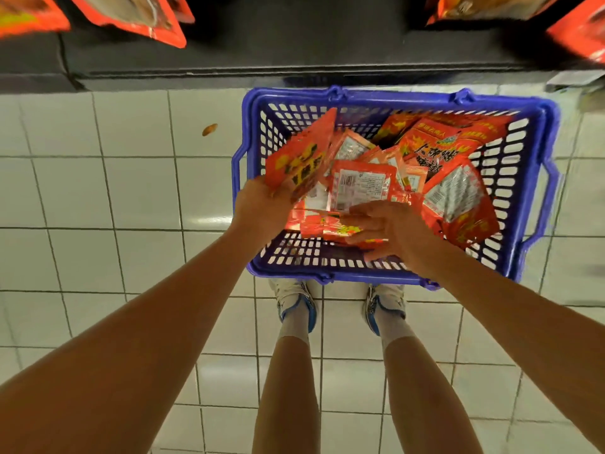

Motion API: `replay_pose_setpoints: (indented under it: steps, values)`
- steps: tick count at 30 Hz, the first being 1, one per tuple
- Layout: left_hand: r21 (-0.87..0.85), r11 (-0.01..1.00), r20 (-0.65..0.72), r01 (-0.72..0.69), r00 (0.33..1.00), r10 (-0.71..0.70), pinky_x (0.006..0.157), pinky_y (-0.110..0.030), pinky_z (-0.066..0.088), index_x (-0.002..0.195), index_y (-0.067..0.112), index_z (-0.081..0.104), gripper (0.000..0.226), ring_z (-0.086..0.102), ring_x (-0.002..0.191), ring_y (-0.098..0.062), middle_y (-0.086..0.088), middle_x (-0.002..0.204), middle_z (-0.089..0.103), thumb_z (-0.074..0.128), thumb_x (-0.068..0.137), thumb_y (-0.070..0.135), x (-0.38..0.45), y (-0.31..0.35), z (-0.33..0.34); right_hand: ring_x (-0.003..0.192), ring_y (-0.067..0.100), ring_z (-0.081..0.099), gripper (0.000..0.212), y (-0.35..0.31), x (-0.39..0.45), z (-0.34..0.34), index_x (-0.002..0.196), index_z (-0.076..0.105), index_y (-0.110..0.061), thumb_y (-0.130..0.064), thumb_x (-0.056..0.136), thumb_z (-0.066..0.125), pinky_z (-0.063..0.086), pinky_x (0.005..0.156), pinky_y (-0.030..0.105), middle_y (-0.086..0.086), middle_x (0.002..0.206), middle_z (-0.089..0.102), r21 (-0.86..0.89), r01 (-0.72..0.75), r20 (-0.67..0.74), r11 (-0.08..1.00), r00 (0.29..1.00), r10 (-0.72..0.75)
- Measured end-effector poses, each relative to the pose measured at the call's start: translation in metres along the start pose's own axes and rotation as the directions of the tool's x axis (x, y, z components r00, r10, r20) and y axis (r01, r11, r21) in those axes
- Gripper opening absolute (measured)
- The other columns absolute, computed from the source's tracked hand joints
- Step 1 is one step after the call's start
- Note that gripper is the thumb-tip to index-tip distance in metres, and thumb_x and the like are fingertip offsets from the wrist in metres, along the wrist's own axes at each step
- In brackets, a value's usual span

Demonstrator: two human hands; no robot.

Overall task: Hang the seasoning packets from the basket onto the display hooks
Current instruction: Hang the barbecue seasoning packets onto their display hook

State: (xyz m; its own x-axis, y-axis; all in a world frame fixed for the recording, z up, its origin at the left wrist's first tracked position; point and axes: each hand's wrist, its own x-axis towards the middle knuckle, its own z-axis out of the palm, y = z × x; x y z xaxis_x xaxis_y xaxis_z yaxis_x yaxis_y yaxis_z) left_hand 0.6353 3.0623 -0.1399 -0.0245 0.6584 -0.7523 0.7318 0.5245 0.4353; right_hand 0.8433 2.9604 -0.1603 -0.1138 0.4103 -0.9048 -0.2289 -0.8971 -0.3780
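Note:
A blue plastic basket (537, 178) stands on the white tiled floor, holding several red seasoning packets (438, 149). My left hand (258, 208) grips a small stack of red packets (301, 155), lifted and tilted over the basket's left side. My right hand (389, 231) reaches into the basket with fingers spread, touching a red packet (327, 228) lying flat near the front wall. Whether it grips that packet is unclear. No hooks are visible; red packets (131, 14) hang at the top left.
A dark shelf base (294, 54) runs along the top, with more hanging red packets (582, 31) at the upper right. My feet in white and blue shoes (294, 299) stand just behind the basket. A small orange scrap (209, 129) lies on the tiles to the left.

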Motion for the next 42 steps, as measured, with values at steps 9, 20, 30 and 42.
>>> replay_pose_setpoints:
  steps: [9, 20, 30, 42]
  values:
    - [-0.209, 0.978, 0.047, -0.02, 0.998, 0.03, 0.089, -0.054, 0.058, 0.126, 0.017, 0.065, 0.033, 0.072, 0.098, -0.029, -0.008, 0.111, 0.074, 0.058, 0.101, 0.036, -0.084, 0.048, -0.057, 0.051, 0.018, 0.065, 0.014, -0.1, -0.125, 0.008, 0.077, 0.075, -0.036, -0.03, 0.089, 0.076, 0.052, 0.051, 0.025, -0.006, 0.06, 0.07, -0.565, 0.361, -0.151, 0.742, 0.839, -0.523]
    - [-0.28, 0.923, -0.103, -0.264, 0.964, 0.245, 0.054, -0.016, 0.048, 0.09, 0.027, 0.07, 0.015, 0.067, 0.065, 0.002, 0.016, 0.073, 0.073, 0.059, 0.101, 0.031, -0.255, 0.161, -0.184, 0.088, 0.019, 0.058, 0.015, -0.247, -0.338, 0.038, 0.081, 0.076, -0.007, -0.022, 0.085, 0.073, 0.045, 0.079, 0.03, 0.007, 0.088, 0.066, -0.707, 0.583, -0.011, 0.401, 0.558, -0.83]
    - [-0.353, 0.713, -0.42, -0.606, 0.784, 0.457, 0.089, -0.041, 0.054, 0.086, 0.029, 0.07, 0.028, 0.069, 0.088, -0.017, 0.009, 0.089, 0.076, 0.068, 0.062, 0.042, -0.46, 0.3, -0.324, 0.068, -0.009, 0.054, 0.017, -0.382, -0.582, 0.079, 0.077, 0.075, -0.044, -0.038, 0.079, 0.06, 0.045, 0.068, 0.018, -0.028, 0.071, 0.067, -0.406, 0.868, -0.048, 0.285, 0.291, -0.955]
    - [-0.205, 0.355, -0.698, -0.912, 0.39, 0.6, 0.067, -0.016, 0.053, 0.086, 0.047, 0.076, 0.019, 0.069, 0.075, 0.006, 0.022, 0.083, 0.076, 0.071, 0.073, 0.06, -0.585, 0.396, -0.463, 0.071, 0.013, 0.072, 0.012, -0.495, -0.755, 0.147, 0.084, 0.078, -0.026, -0.033, 0.086, 0.069, 0.057, 0.066, 0.028, 0.001, 0.081, 0.078, -0.176, 0.984, -0.064, -0.002, -0.014, -0.998]
